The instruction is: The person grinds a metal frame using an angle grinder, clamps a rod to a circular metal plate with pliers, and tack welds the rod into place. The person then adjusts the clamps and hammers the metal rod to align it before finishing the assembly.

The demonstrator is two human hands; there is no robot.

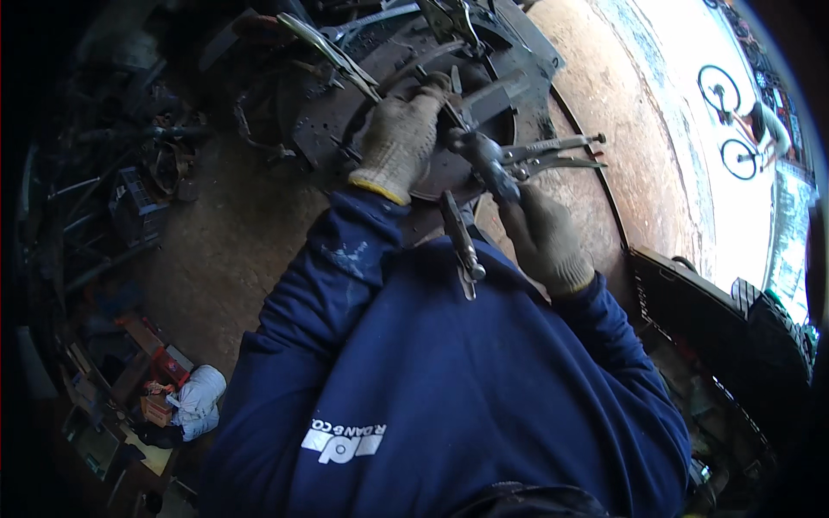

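Note:
My left hand [399, 142], in a knitted work glove, is closed round a thin dark metal bar [452, 114] over a round steel workpiece [337, 129]. Its fingertips are partly hidden behind the glove. My right hand [548, 242], gloved too, grips what looks like a hammer [488, 164], its head close to the end of the bar. Whether the two touch, I cannot tell. Locking pliers [553, 155] are clamped at the right of the workpiece, and more locking pliers [462, 237] sit on its near edge, in front of my chest. Another pair of locking pliers [332, 56] stands at the far left.
Locking pliers [452, 24] also hold the far edge. Metal frames and scrap [95, 198] crowd the left side. Boxes and a white sack [199, 397] lie at lower left. A dark ribbed panel [691, 293] stands at right. Outside, a person rides a bicycle [738, 160].

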